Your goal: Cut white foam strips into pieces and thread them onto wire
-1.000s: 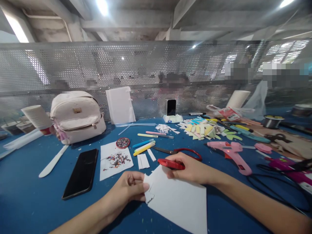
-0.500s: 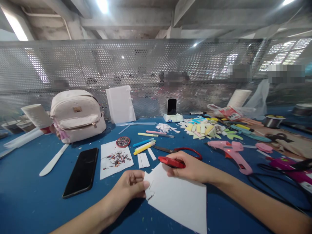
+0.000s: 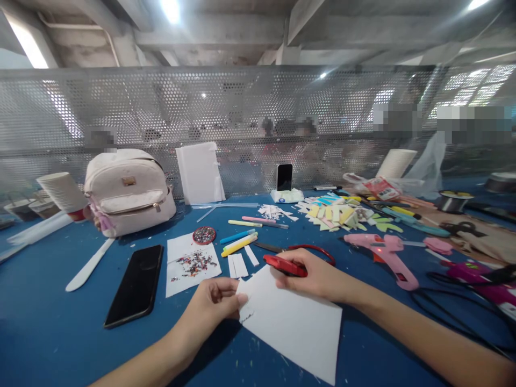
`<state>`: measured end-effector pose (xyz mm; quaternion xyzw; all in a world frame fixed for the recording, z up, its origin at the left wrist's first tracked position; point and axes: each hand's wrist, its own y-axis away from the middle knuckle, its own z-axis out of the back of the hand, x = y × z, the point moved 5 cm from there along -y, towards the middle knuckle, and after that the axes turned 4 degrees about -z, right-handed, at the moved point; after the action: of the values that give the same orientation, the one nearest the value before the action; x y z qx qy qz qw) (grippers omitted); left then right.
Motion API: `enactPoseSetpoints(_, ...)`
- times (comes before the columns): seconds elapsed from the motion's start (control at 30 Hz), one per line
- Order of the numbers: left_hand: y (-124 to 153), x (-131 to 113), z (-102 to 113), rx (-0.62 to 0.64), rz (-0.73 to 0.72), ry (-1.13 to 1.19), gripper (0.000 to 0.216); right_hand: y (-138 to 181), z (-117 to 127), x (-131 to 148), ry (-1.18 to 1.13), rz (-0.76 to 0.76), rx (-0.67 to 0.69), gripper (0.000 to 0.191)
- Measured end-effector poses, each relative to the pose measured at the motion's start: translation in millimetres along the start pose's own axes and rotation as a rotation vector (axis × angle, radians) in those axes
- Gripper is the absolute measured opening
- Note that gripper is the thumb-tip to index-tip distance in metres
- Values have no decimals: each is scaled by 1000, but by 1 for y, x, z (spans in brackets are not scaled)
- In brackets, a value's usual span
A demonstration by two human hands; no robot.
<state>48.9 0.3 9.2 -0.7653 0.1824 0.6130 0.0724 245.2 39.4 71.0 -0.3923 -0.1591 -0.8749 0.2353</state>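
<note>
A white sheet (image 3: 294, 322) lies on the blue table (image 3: 52, 333) in front of me. My left hand (image 3: 213, 306) pinches its left corner, fingers closed on the edge. My right hand (image 3: 312, 277) rests on the sheet's far edge and is closed round a small red cutter (image 3: 284, 265). Red-handled scissors (image 3: 310, 249) lie just behind that hand. Short white strips (image 3: 237, 265) sit beyond the sheet's corner.
A black phone (image 3: 135, 285) and a paper with glitter (image 3: 191, 263) lie left. A white backpack (image 3: 127, 191) stands at the back left. Pink glue gun (image 3: 382, 250) and black cables (image 3: 455, 301) are right. Coloured scraps (image 3: 334, 212) and pens (image 3: 239, 239) sit mid-table. A mesh screen (image 3: 242, 118) closes the back.
The sheet has turned a little and slid slightly left and away; both hands kept their grips and shifted with it.
</note>
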Motion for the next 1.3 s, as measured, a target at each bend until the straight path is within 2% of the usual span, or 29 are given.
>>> enactPoseSetpoints(0.2,-2,4,10,-141,13,-33,45,3,-3,12,14,19,-30,14)
enactPoseSetpoints(0.43,0,2,10,-189,-62,-53,43,8,-4,18,10,21,-87,16)
enactPoseSetpoints(0.53,-1,2,9,-185,-102,-41,43,6,-5,12,-10,24,-92,21)
enactPoseSetpoints(0.7,-5,0,12,-163,-140,2,56,2,-6,-3,-209,-43,-119,46)
enactPoseSetpoints(0.77,-7,-1,13,-136,-121,-9,59,2,-4,-6,-266,-46,-109,46)
enactPoseSetpoints(0.87,-9,-4,9,-63,-89,-64,54,3,9,-5,-349,29,-182,39)
enactPoseSetpoints(0.97,-9,-7,1,-10,-66,-137,43,9,25,2,-457,196,-300,40)
enactPoseSetpoints(1.03,-7,-10,-3,4,-72,-246,35,14,28,7,-442,277,-326,41)
enactPoseSetpoints(1.1,-1,-17,-4,19,-162,-497,32,17,25,7,-383,276,-317,40)
enactPoseSetpoints(1.2,12,-28,-9,79,-446,-975,32,21,14,0,-358,181,-280,38)
enactPoseSetpoints(1.3,24,-26,-14,172,-671,-1228,29,21,1,1,-343,196,-238,32)
